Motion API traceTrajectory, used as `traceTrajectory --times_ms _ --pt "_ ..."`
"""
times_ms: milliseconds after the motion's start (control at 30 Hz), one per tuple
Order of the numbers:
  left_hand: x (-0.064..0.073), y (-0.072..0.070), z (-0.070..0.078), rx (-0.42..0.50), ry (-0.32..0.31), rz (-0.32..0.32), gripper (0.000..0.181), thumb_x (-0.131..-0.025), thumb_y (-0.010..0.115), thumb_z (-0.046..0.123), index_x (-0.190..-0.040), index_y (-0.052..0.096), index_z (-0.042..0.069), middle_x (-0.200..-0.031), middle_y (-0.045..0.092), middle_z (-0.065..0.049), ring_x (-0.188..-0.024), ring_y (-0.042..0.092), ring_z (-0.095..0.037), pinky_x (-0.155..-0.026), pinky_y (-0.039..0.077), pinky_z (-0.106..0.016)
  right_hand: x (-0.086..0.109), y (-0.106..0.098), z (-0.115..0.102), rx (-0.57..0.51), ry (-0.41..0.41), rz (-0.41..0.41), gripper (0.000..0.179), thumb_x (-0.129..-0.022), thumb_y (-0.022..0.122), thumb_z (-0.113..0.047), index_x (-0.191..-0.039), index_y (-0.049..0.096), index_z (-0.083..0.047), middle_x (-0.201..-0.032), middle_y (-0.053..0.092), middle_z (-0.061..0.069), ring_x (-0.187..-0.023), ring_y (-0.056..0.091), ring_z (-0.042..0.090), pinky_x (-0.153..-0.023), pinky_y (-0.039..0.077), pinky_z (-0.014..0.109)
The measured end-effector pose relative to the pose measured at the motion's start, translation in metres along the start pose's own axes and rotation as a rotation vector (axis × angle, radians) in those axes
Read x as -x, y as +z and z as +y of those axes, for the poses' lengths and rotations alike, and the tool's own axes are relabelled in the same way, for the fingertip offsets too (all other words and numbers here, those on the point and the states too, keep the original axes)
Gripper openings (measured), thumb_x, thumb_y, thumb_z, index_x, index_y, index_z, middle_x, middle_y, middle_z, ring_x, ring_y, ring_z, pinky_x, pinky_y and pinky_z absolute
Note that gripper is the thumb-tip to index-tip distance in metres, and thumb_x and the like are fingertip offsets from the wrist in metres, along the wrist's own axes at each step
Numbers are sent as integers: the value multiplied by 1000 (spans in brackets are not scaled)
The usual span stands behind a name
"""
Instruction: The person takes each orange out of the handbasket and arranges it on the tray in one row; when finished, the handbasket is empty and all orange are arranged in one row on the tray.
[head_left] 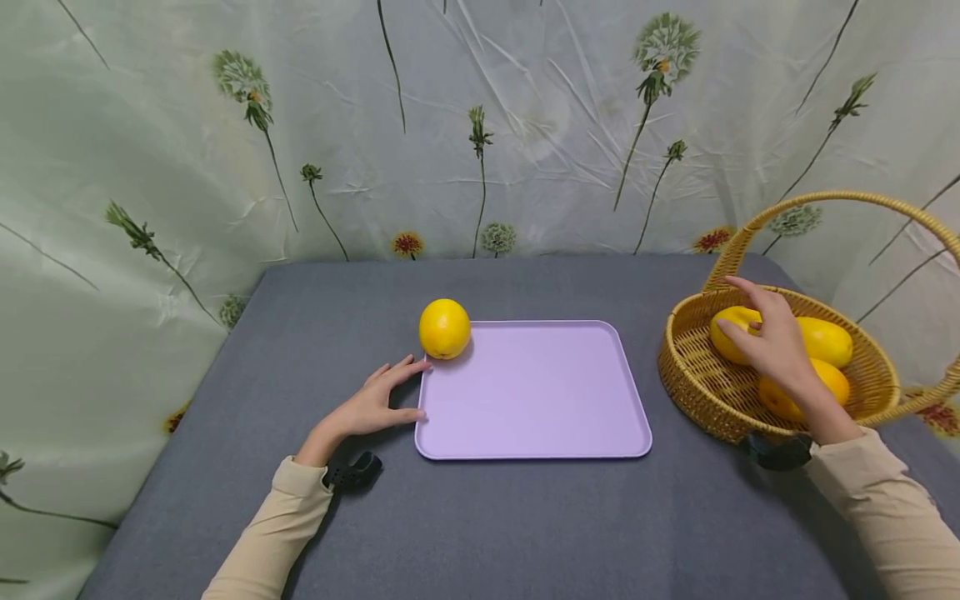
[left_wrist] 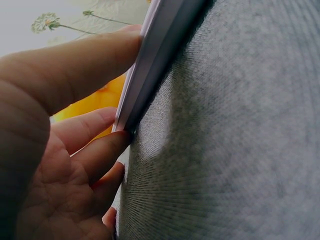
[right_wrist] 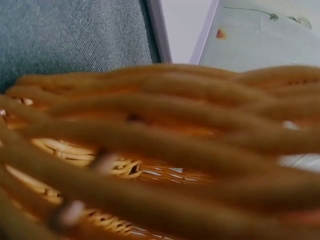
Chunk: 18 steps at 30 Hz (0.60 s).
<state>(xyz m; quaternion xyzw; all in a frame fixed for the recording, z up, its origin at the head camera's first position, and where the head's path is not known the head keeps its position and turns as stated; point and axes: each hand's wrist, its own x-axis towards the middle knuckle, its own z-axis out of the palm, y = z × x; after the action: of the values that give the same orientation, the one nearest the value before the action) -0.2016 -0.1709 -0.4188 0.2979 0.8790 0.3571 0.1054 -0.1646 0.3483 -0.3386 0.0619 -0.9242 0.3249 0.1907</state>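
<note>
A pale purple tray lies on the grey cloth. At its far left corner sits a round yellow-orange fruit, probably an orange. My left hand is at the tray's left edge, fingertips and thumb touching the rim with fingers fairly straight. Over the wicker basket, my right hand reaches in with thumb and index finger apart, above a yellow fruit. Contact with that fruit cannot be made out. Another yellow fruit and an orange-yellow one lie partly behind the hand.
The basket's tall arched handle rises over its right side, near the right forearm. A flowered curtain hangs behind the grey tabletop. Basket weave fills most of the right wrist view and hides the fingers.
</note>
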Motion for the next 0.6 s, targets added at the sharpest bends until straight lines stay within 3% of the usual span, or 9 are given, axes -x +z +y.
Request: traceTrajectory --times_ms 67,133,600 --pt "0 0 0 3 1 -1 75 -81 72 26 -143 37 4 -150 35 -18 -144 18 -41 -115 4 -62 0 0 4 3 9 -7 55 -91 53 -8 -142 35 1 -135 38 38 -117 33 50 -89 29 67" --pt "0 0 0 7 -1 -2 75 -81 72 26 -143 37 4 -150 35 -18 -144 18 -41 -115 3 -62 -1 -1 10 9 20 -18 56 -91 53 -8 -142 33 3 -136 36 40 -120 29 55 -91 24 67" --pt "0 0 1 5 0 -4 74 -81 72 25 -142 38 4 -150 35 -19 -143 19 -42 -114 4 -63 -2 -4 34 123 125 -114 53 -93 50 -13 -139 33 7 -132 32 43 -118 24 59 -87 24 66"
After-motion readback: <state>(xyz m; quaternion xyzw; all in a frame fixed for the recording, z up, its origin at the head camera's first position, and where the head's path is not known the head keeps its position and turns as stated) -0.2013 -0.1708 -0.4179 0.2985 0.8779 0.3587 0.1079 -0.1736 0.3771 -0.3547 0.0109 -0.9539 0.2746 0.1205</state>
